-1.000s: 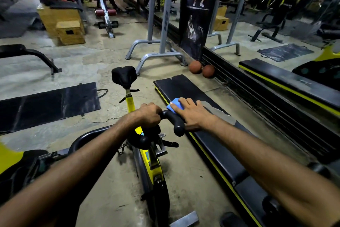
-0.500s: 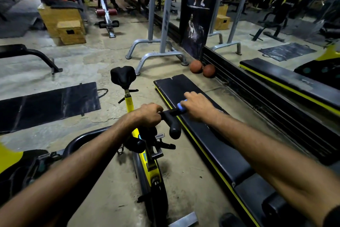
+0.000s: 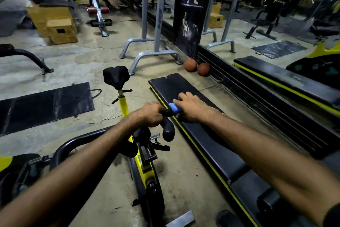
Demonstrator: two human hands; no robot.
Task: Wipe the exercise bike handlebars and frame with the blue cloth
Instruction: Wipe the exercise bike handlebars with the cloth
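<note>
A yellow and black exercise bike stands below me, its yellow frame (image 3: 145,169) running down the middle and its black saddle (image 3: 116,76) at the far end. My left hand (image 3: 150,116) grips the black handlebar (image 3: 168,128) near its centre. My right hand (image 3: 191,107) wraps the blue cloth (image 3: 174,108) around the right part of the handlebar, just right of the curved black grip. Most of the cloth is hidden under the fingers.
A long black bench with a yellow edge (image 3: 207,145) lies right of the bike along a mirrored wall. Two brown balls (image 3: 196,67) sit by the wall. A black floor mat (image 3: 46,105) lies to the left, grey rack legs (image 3: 152,53) behind the saddle, wooden boxes (image 3: 55,24) far left.
My right hand, flat over the cloth by the grip a second ago, slid outward along the bar and curled round it, and more cloth shows now. My left hand stays put.
</note>
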